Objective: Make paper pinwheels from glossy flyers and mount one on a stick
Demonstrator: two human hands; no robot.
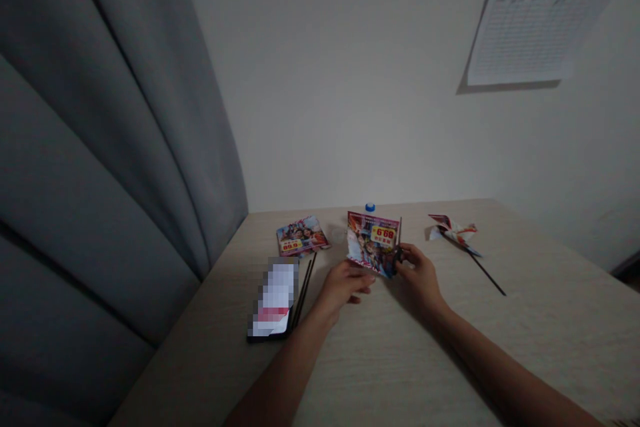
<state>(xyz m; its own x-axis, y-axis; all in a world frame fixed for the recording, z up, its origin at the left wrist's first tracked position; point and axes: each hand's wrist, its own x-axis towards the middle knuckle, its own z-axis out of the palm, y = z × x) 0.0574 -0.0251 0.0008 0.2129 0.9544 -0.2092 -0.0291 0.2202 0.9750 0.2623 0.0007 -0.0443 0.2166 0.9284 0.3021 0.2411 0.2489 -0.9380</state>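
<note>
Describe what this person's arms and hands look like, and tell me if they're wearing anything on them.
Both arms are bare: the left forearm and right forearm show no sleeve, and the left hand and right hand wear no gloves. No watch or bracelet shows at either wrist. The view is too dim to rule out small rings.

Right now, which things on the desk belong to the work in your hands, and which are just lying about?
In use: printed sheet, gripped by right hand, with left hand at its lower edge.

Lying about: second sheet, black sticks, pinwheel, phone, blue cap.
</note>
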